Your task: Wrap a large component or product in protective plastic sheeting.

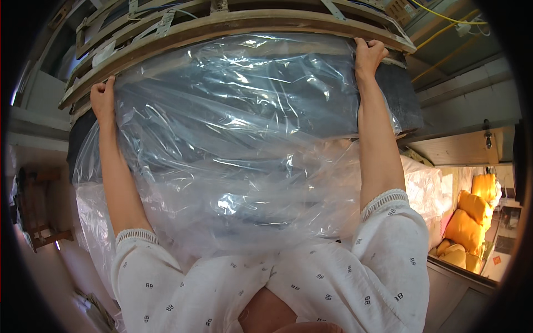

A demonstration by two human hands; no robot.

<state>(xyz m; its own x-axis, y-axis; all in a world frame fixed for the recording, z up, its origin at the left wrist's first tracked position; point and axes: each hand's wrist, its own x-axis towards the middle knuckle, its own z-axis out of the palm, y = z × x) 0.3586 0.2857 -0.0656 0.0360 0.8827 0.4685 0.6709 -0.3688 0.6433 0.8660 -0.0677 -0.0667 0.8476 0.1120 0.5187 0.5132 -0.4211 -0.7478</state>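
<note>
A large clear plastic bag (239,144) is stretched over a big dark flat bundle (400,94) that lies under a wooden frame (233,22). My left hand (103,100) grips the bag's far left edge, fingers closed on the film. At the far right corner my right hand (368,55) is closed on the bag's edge too, right against the wooden frame. Both arms reach forward over the plastic, which billows loosely down toward my body. The bundle's contents are blurred by the film.
Several yellow sacks (474,213) are piled at the right, beside a white wrapped bale (425,186). Yellow cables (444,25) run along the upper right. A wooden piece of furniture (39,216) stands at the left. A grey wall ledge (466,83) passes on the right.
</note>
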